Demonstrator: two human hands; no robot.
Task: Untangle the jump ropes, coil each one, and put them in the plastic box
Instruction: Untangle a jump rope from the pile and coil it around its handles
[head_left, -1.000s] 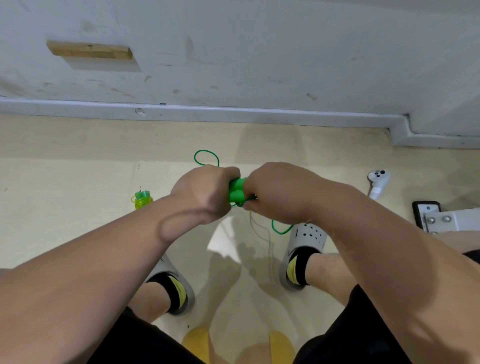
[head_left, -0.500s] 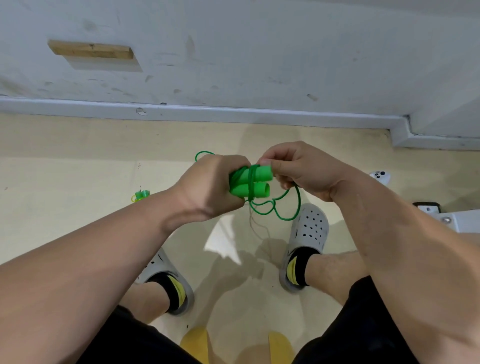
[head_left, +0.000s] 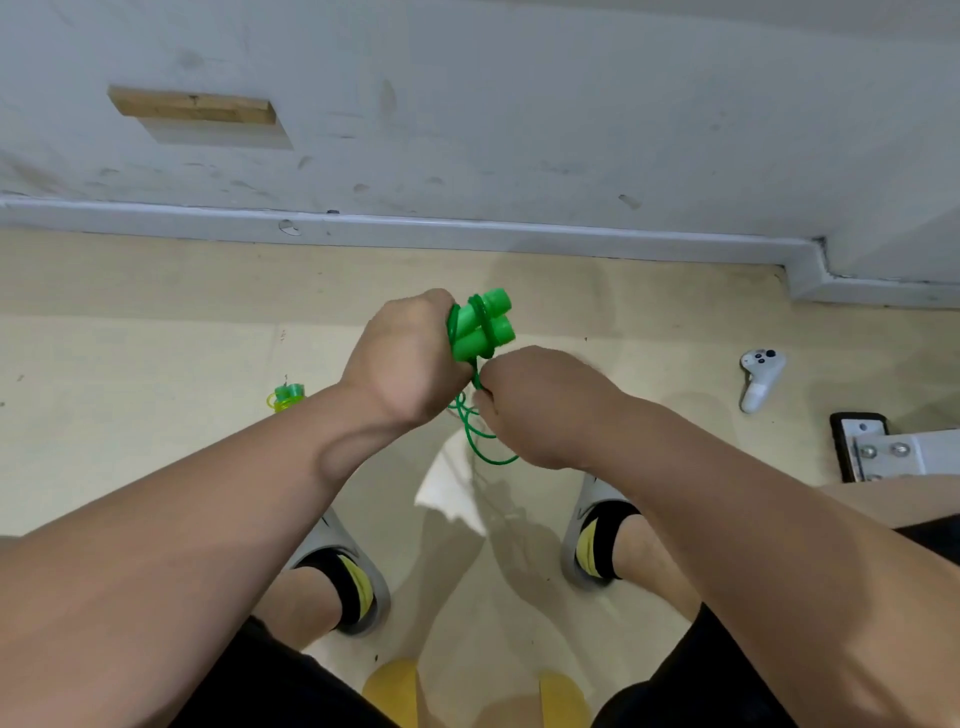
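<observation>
My left hand (head_left: 408, 353) grips the two green jump rope handles (head_left: 483, 328) side by side, their ends pointing up and right. Loops of thin green cord wrap around both handles. My right hand (head_left: 540, 405) sits just below and right of the handles, its fingers curled on the green cord (head_left: 480, 441), which hangs in loose loops beneath both hands. The plastic box is not in view.
A small green and yellow object (head_left: 285, 397) lies on the floor at left. A white game controller (head_left: 759, 378) lies at right, near a dark-edged metal bracket (head_left: 878, 449). The grey wall and baseboard (head_left: 467, 234) run across the back. My two feet in grey clogs stand below.
My right hand has dropped from beside the handles to below them, pulling the cord down. My left hand has tilted the handles upward.
</observation>
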